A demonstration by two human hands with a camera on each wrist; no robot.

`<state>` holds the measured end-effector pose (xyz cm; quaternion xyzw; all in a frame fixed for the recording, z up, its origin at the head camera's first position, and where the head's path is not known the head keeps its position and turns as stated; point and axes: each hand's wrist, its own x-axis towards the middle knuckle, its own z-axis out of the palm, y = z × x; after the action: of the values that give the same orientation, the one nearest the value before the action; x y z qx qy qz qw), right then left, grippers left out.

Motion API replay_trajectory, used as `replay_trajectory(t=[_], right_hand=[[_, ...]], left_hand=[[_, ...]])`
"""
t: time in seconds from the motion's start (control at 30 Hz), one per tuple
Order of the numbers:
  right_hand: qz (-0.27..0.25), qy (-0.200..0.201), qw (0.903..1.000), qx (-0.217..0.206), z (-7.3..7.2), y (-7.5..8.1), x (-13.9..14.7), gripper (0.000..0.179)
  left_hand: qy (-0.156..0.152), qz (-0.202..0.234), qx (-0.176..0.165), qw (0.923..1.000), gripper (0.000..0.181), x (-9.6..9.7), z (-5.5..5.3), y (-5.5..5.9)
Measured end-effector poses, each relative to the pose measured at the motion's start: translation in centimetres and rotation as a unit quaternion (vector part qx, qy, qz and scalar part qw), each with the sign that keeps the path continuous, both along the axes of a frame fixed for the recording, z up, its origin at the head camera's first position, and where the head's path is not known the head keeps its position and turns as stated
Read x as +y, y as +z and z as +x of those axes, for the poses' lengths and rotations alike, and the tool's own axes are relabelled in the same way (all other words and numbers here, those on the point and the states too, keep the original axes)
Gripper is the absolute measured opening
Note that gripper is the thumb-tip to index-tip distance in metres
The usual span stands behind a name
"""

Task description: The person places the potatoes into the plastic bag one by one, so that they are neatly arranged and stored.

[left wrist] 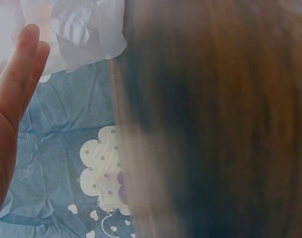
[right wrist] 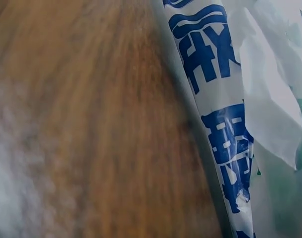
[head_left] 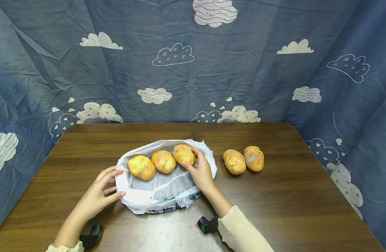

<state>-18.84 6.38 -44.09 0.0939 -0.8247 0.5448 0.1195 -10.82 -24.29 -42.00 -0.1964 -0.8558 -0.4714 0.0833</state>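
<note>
A white plastic bag (head_left: 167, 190) lies with its mouth spread wide in the head view. Inside it, a potato (head_left: 141, 167) at the left and another potato (head_left: 163, 161) in the middle sit side by side. My right hand (head_left: 201, 171) holds a third potato (head_left: 183, 154) between thumb and fingers at the bag's right end. At the left rim, my left hand (head_left: 100, 192) touches the bag with its thumb and fingers spread apart. Its straight fingers (left wrist: 23, 69) appear against the white plastic in the left wrist view. The right wrist view shows the bag's blue-printed side (right wrist: 223, 129), with the right hand almost wholly out of frame.
Right of the bag, a potato (head_left: 234, 162) and a lumpy potato (head_left: 254, 159) lie close together on the brown wooden table (head_left: 294, 196). A blue cloud-patterned cloth (head_left: 177, 84) hangs behind the table and along its right side.
</note>
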Motion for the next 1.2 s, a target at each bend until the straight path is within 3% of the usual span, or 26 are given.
replay_trajectory(t=[0.5, 0.8, 1.2], right_hand=[[0.018, -0.032, 0.9992, 0.013, -0.16, -0.20, -0.35, 0.049], [0.004, -0.022, 0.9994, 0.026, -0.05, -0.15, -0.26, 0.047], [-0.056, 0.004, 0.9965, 0.062, 0.36, 0.40, 0.09, 0.042]], left_hand=[[0.002, -0.003, 0.000, 1.0000, 0.057, 0.01, 0.00, 0.07], [0.001, 0.000, -0.004, 1.0000, 0.056, 0.03, -0.03, 0.00], [0.001, 0.000, -0.004, 1.0000, 0.056, -0.02, -0.06, -0.10]])
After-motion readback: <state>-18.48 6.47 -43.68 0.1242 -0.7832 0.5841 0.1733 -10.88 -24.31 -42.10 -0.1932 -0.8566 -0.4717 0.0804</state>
